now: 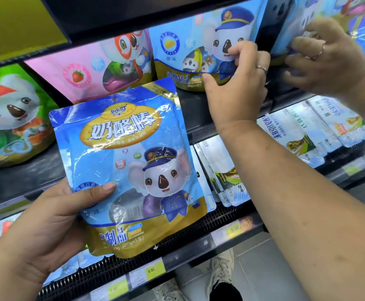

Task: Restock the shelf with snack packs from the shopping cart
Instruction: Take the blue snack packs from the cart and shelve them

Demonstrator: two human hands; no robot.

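Snack pack [125,166], blue with a cartoon koala in a police cap: I see one held upright in front of the shelf [25,177]. The left hand [47,224] has its grip closed on the pack's lower left edge, thumb across the front. The right hand [236,88] reaches up, its grip pinching a matching blue pack [188,46] standing on the shelf. Beside that one stand one pink pack [86,68] and one green pack [10,118].

A third hand [329,55], someone else's, enters from the right; it is blurred and seems to touch a fourth pack [290,22], cut off at the top.

Below, white pouches [296,131] lie in rows on a lower shelf [199,231] with at least three yellow-green price tags [153,271]. Grey floor [275,268] and a pale shoe [220,270] show beneath.
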